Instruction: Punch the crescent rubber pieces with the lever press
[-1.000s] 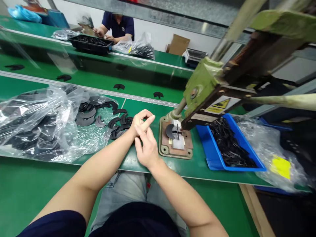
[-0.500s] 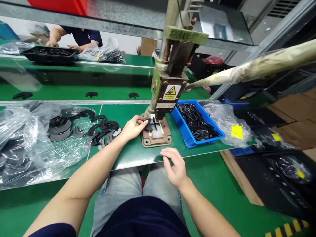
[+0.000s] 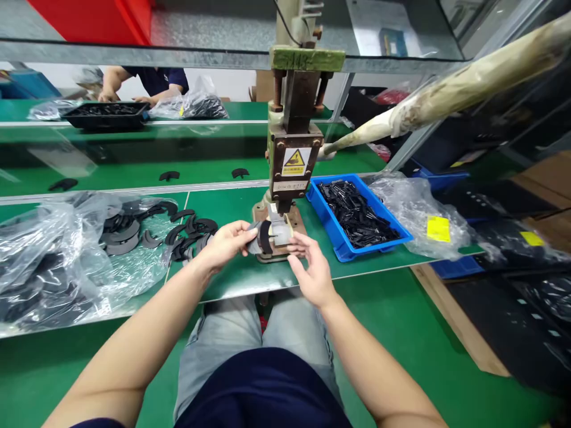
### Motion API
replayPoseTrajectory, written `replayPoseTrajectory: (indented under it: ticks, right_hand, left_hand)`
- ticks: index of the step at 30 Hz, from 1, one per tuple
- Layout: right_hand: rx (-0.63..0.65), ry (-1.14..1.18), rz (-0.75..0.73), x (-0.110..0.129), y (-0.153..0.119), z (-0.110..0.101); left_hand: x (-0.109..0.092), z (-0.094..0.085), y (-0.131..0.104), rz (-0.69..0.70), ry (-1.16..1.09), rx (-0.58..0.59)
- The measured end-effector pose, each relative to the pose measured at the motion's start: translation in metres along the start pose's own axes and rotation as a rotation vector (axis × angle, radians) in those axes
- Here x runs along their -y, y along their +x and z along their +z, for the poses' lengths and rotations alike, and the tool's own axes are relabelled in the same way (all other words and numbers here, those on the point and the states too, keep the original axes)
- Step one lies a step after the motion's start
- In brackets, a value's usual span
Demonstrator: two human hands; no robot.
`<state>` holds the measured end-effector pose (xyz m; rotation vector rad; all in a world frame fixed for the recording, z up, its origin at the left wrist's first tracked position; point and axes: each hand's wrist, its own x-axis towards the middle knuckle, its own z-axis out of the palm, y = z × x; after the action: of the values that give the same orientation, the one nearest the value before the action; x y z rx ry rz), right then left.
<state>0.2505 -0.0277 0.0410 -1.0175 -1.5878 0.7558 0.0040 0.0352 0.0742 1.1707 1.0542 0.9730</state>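
Observation:
My left hand [image 3: 228,242] pinches a curved black plastic piece [image 3: 265,238] at the left front of the hand press [image 3: 294,154]. The piece is smeared by motion, and it overlaps the press's base in view. At the right of the light metal fixture [image 3: 281,230], my right hand [image 3: 311,264] has its thumb and fingers apart, with nothing visible between them. Its fingertips are close to the fixture; whether they touch it I cannot tell. Loose curved black pieces [image 3: 205,226] lie left of my left hand.
A blue bin [image 3: 341,252] of slim black parts stands right of the press. The press's long lever [image 3: 437,95] reaches up to the right. A clear plastic bag [image 3: 89,261] of black pieces covers the left. Across the bench, a person [image 3: 156,80] works by a black tray [image 3: 107,122].
My left hand has drawn the curved piece slightly left and toward me, off the fixture. My right hand has moved up to the fixture's right side. The camera view has shifted.

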Motion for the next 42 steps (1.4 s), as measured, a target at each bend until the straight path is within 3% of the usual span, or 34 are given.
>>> replayPoseTrajectory:
  ticks: [4,8,12,17,20,25,34,36,40,42]
  right_hand:
    - [0.145,0.032,0.025,0.009,0.012,0.024]
    - [0.117,-0.075,-0.032,0.013,0.008,0.032]
    - [0.134,-0.109,-0.081,0.014,-0.002,0.035]
    - [0.098,0.046,0.128,0.011,-0.011,0.04]
    - [0.144,0.115,0.2,0.006,-0.017,0.038]
    - [0.28,-0.107,0.041,0.001,-0.022,0.031]
    - [0.234,-0.232,-0.337,0.01,-0.021,0.039]
    - [0.236,-0.248,-0.363,0.01,-0.02,0.04]
    - [0.19,-0.299,-0.305,0.007,-0.018,0.037]
    - [0.191,-0.327,-0.275,0.004,-0.017,0.036]
  left_hand:
    - [0.009,0.008,-0.035,-0.024,-0.04,0.055]
    - [0.013,0.012,-0.057,-0.039,-0.135,0.019]
    - [0.014,0.017,-0.071,-0.05,-0.141,0.061]
    - [0.02,0.022,-0.071,-0.087,-0.132,0.106]
    - [0.024,0.021,-0.071,-0.122,-0.143,0.085]
    - [0.027,0.018,-0.078,-0.166,-0.142,0.054]
    - [0.024,0.016,-0.083,-0.183,-0.095,0.099]
    - [0.024,0.016,-0.084,-0.104,-0.043,0.036]
    - [0.029,0.015,-0.089,0.17,0.185,-0.348]
    - [0.032,0.015,-0.093,0.218,0.274,-0.369]
